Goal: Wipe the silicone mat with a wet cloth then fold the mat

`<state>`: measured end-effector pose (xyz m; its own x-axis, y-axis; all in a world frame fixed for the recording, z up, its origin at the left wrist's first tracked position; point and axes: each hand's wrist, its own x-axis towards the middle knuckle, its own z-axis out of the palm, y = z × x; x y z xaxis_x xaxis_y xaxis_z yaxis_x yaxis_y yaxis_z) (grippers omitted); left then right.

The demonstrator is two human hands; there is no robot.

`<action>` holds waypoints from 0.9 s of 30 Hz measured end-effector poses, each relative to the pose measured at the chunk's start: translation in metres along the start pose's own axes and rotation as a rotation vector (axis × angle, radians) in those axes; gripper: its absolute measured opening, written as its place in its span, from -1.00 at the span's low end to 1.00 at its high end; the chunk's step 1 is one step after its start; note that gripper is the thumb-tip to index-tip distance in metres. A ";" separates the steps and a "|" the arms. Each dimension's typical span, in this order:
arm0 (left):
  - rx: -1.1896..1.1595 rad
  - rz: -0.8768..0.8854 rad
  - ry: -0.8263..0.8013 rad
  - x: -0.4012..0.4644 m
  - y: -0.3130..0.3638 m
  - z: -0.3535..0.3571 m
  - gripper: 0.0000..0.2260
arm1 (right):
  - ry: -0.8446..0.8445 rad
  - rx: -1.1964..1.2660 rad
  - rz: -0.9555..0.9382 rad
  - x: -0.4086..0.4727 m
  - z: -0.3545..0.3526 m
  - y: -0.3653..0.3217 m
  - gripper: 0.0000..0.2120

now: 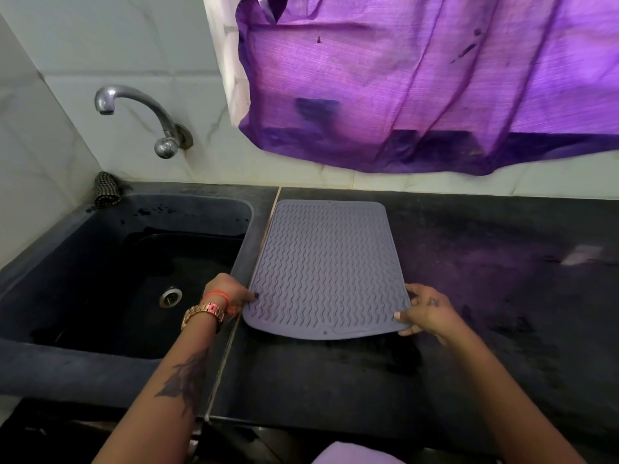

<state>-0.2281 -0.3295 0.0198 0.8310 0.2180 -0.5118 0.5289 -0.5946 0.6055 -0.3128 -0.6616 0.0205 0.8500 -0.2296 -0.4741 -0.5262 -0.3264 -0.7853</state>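
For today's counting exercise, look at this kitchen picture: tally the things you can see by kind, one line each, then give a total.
Silicone mat: 1
Hands, left and right, each gripping a near corner of the mat: 2
Sink: 1
Tap: 1
Purple curtain: 1
Checked cloth at the sink corner: 1
Wristwatch: 1
Total: 8

My left hand [231, 294] fingers sit under the mat [326, 267] edge, hidden; right hand [425, 311] fingertips partly hidden beneath its corner. Purple cloth [356, 454] cut off by bottom edge. Curtain [418, 78] cut off top and right. Dark bundle [106, 189] behind sink [83, 249] too blurry to identify.
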 end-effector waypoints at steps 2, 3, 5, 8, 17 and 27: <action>0.045 -0.005 0.007 0.001 -0.002 0.001 -0.65 | 0.003 0.007 0.016 0.002 0.000 0.003 -0.44; 0.073 -0.007 0.016 0.001 -0.002 0.003 -0.65 | 0.004 0.005 0.029 0.002 0.001 0.005 -0.43; 0.140 -0.008 0.034 0.000 -0.003 0.007 -0.65 | -0.001 -0.018 0.055 0.003 0.004 0.011 -0.45; 0.251 -0.011 0.076 -0.001 -0.001 0.014 -0.63 | 0.011 -0.097 0.059 0.002 0.010 0.021 -0.48; 0.464 0.013 0.161 -0.006 0.012 0.021 -0.75 | 0.099 -0.734 -0.031 -0.004 0.015 0.005 -0.52; 0.581 0.531 0.432 -0.028 0.010 0.080 -0.63 | 0.265 -0.776 -0.536 -0.001 0.057 0.012 -0.42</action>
<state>-0.2595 -0.4034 -0.0083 0.9956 0.0047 0.0931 -0.0172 -0.9723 0.2329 -0.3183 -0.6130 -0.0113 0.9979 -0.0427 0.0484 -0.0234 -0.9381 -0.3457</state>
